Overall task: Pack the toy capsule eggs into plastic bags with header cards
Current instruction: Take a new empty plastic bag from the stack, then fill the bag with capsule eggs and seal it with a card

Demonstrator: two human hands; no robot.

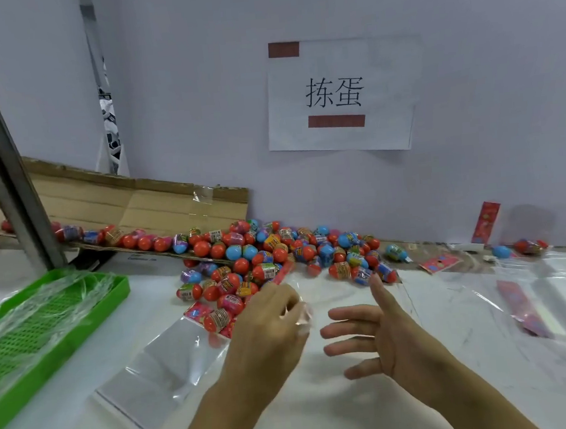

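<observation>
A white bench point(325, 398) is backed by a pale wall carrying a paper sign point(343, 96). Eggs point(278, 255), red and blue with printed bands, are heaped just beyond both hands. A clear bag point(333, 295) is pinched by the left hand point(267, 321); the right hand point(377, 332) is held beside it, fingers point(346, 328) spread.

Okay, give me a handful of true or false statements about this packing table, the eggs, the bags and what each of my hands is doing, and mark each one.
1. The left hand pinches a clear plastic bag. True.
2. The right hand grips an egg. False: its fingers are spread and hold nothing.
3. The green tray is on the right. False: it is on the left.
4. The pile of capsule eggs lies beyond both hands. True.
5. The paper sign lies flat on the table. False: it hangs on the wall.
</observation>
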